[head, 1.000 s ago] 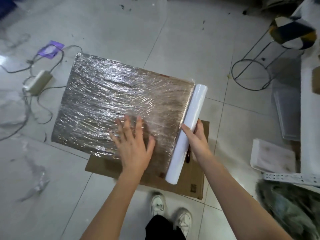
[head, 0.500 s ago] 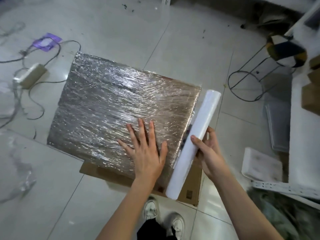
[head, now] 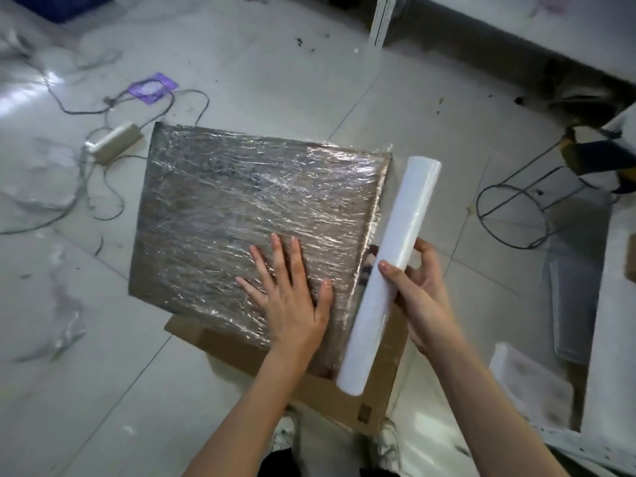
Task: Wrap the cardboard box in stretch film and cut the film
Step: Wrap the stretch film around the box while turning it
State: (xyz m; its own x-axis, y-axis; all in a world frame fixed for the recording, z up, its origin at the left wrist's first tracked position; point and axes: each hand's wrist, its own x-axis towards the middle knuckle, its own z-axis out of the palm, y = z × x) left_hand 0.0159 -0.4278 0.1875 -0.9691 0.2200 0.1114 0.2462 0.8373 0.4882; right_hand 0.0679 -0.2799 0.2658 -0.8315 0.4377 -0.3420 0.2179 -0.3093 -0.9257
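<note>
Curled round the white roll of stretch film (head: 389, 270), the right hand (head: 421, 297) holds it just beside the box's right edge, likely keeping the film taut. Flat and holding nothing, the left hand (head: 292, 297) pins the film-wrapped cardboard box (head: 241, 208), which sits on a brown cardboard sheet (head: 344, 390) on the tiled floor (head: 275, 63).

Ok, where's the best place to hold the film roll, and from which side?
Grip the roll mid-length from its right side, as the right hand does: it's a long, slim cylinder lying along the box's right edge, so the box side is blocked.
</note>
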